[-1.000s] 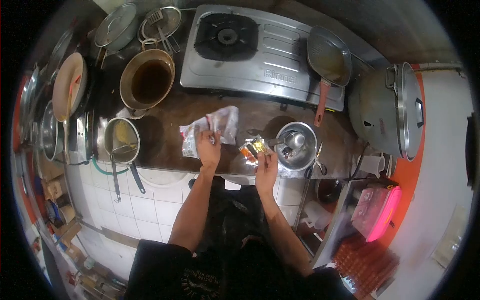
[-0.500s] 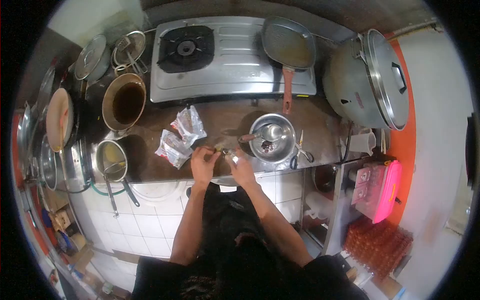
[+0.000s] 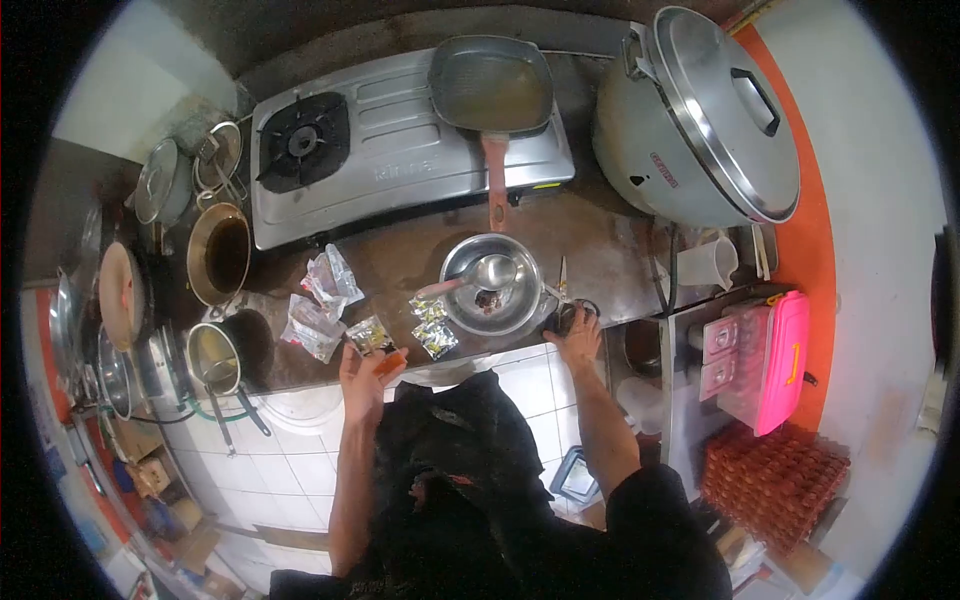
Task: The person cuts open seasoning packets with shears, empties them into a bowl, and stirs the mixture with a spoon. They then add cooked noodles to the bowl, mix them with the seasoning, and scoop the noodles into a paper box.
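My left hand [image 3: 364, 378], at the counter's front edge, is closed on a small foil sachet [image 3: 370, 335]; an orange piece shows by the fingers. More silver-and-yellow foil sachets [image 3: 435, 337] lie to its right. Behind it are two opened white packets [image 3: 318, 310]. Over at the right, the fingers of my right hand [image 3: 579, 342] are on the dark handles of the scissors [image 3: 562, 300], whose blades point away from me. Between the hands stands a steel bowl [image 3: 468, 320] with a ladle [image 3: 492, 272] resting across it and dark bits at the bottom.
A gas stove [image 3: 400, 165] carries a square grill pan [image 3: 492, 95], its handle reaching towards the bowl. A large lidded pot [image 3: 640, 140] stands at the back right. On the left are a pan of dark liquid [image 3: 220, 255] and a saucepan [image 3: 214, 360]. A pink-lidded box [image 3: 785, 365] sits right.
My hands have moved apart: the right from beside the left to the scissors, the left slightly back with a sachet. Foil sachets now show on the counter. The view has shifted and turned.
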A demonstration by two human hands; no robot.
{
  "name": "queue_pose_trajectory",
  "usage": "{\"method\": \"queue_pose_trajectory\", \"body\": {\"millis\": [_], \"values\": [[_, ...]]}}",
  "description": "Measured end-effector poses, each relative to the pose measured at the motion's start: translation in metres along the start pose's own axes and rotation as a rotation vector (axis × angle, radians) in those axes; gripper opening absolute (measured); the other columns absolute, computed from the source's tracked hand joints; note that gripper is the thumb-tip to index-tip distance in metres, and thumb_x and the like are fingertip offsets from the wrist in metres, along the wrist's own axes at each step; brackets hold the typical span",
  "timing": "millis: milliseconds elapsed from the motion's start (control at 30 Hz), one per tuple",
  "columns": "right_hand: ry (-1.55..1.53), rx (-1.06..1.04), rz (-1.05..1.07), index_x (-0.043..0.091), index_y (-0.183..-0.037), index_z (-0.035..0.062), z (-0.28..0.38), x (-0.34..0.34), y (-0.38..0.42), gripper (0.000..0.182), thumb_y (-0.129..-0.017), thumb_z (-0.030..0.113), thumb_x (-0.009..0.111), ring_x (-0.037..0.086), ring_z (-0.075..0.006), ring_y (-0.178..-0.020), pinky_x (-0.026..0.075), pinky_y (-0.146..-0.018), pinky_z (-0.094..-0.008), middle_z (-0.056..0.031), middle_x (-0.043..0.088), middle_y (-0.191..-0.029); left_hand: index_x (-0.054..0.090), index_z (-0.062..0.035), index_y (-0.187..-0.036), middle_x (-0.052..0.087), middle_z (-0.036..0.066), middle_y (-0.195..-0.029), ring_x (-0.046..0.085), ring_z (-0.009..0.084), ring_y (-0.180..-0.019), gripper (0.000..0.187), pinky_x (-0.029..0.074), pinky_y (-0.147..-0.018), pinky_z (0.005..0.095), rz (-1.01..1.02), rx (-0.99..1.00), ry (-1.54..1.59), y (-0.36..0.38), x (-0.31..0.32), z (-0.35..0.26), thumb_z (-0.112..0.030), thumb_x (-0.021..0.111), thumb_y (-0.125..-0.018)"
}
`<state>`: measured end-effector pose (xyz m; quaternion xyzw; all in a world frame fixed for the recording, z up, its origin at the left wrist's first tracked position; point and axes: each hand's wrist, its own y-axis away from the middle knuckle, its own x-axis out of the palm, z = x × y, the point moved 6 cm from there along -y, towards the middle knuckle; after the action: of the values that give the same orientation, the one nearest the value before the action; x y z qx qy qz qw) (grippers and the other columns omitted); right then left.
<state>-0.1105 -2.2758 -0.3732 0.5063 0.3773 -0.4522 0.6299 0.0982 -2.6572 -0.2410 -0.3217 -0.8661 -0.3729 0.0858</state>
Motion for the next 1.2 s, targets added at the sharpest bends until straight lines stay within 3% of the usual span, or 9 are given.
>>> {"method": "queue_pose_trajectory", "body": {"millis": [67,367,600,700,767,800,867,967,1200], "values": [[0.079,0.084,0.191,0.038,-0.146,0.0093,-0.004,-0.004,-0.007,0.087,-0.078,0.041,0.084,0.043,-0.0438,-0.132,0.037,-0.109,-0.0567,-0.0236,0.046,-0.142,0.053,-0.0022,-0.128,0.068,0.015,-0.112,0.073,0.0341,-0.097,0.038,0.064,-0.082,0.0422,0.011,-0.026,-0.014,0.006,0.015,0.005,-0.001,0.063,-0.092],[0.185,-0.055,0.204,0.045,-0.137,0.0176,-0.037,0.035,-0.037,0.075,-0.076,0.034,0.086,0.065,-0.0385,-0.108,0.049,-0.094,-0.0491,-0.0169,0.068,-0.113,0.053,0.0008,-0.131,0.068,0.015,-0.118,0.071,0.0337,-0.104,0.048,0.061,-0.092,0.0462,0.184,-0.086,-0.060,0.018,0.082,0.028,0.007,0.067,-0.085],[0.138,-0.078,0.231,0.046,-0.135,0.0134,-0.037,0.031,-0.021,0.072,-0.076,0.028,0.085,0.067,-0.0377,-0.107,0.051,-0.094,-0.0493,-0.0189,0.068,-0.117,0.061,-0.0023,-0.125,0.070,0.012,-0.114,0.071,0.0246,-0.100,0.038,0.059,-0.094,0.0413,0.190,-0.123,-0.056,0.021,0.114,0.032,0.003,0.070,-0.089],[-0.065,0.070,0.344,0.049,-0.131,0.0084,-0.042,0.020,-0.014,0.062,-0.078,0.018,0.082,0.069,-0.0312,-0.103,0.054,-0.089,-0.0439,-0.0177,0.070,-0.112,0.062,-0.0002,-0.122,0.070,0.011,-0.110,0.071,0.0252,-0.102,0.034,0.058,-0.094,0.0406,0.219,-0.150,-0.057,0.025,0.125,0.026,0.004,0.069,-0.089],[-0.643,0.106,0.450,0.049,-0.140,0.0035,-0.076,0.068,-0.011,0.077,-0.076,0.026,0.085,0.071,-0.0337,-0.093,0.056,-0.085,-0.0443,-0.0194,0.070,-0.106,0.063,0.0000,-0.120,0.071,0.011,-0.107,0.070,0.0244,-0.102,0.031,0.058,-0.094,0.0404,0.229,-0.159,-0.050,0.027,0.136,0.023,0.003,0.069,-0.089],[-0.643,0.114,0.442,0.049,-0.140,0.0035,-0.073,0.054,0.003,0.077,-0.076,0.026,0.085,0.071,-0.0337,-0.093,0.056,-0.085,-0.0443,-0.0194,0.070,-0.106,0.063,-0.0011,-0.120,0.071,0.010,-0.105,0.071,0.0228,-0.100,0.030,0.058,-0.093,0.0393,0.232,-0.173,-0.054,0.027,0.140,0.023,0.002,0.068,-0.090],[-1.277,0.098,0.507,0.053,-0.132,0.0029,-0.040,0.001,0.036,0.064,-0.081,0.027,0.083,0.068,-0.0220,-0.085,0.054,-0.078,-0.0365,-0.0098,0.069,-0.098,0.062,-0.0023,-0.120,0.071,0.009,-0.104,0.071,0.0212,-0.099,0.030,0.058,-0.093,0.0383,0.239,-0.185,-0.053,0.025,0.143,0.025,0.001,0.066,-0.090],[-1.404,0.164,0.537,0.054,-0.115,0.0056,-0.023,-0.030,0.063,0.038,-0.093,0.027,0.075,0.062,-0.0160,-0.085,0.051,-0.076,-0.0314,-0.0050,0.063,-0.090,0.061,-0.0030,-0.121,0.070,0.009,-0.109,0.069,0.0218,-0.103,0.032,0.056,-0.095,0.0392,0.310,-0.201,-0.023,0.019,0.154,0.030,0.000,0.066,-0.090],[-1.004,-0.128,0.474,0.057,-0.114,0.0081,0.059,-0.166,0.155,0.049,-0.088,0.043,0.079,0.061,-0.0164,-0.086,0.050,-0.081,-0.0334,-0.0037,0.060,-0.089,0.051,-0.0021,-0.131,0.062,0.009,-0.121,0.064,0.0225,-0.112,0.046,0.055,-0.100,0.0414,0.443,-0.241,-0.034,0.022,0.217,0.044,0.003,0.068,-0.089]]}}
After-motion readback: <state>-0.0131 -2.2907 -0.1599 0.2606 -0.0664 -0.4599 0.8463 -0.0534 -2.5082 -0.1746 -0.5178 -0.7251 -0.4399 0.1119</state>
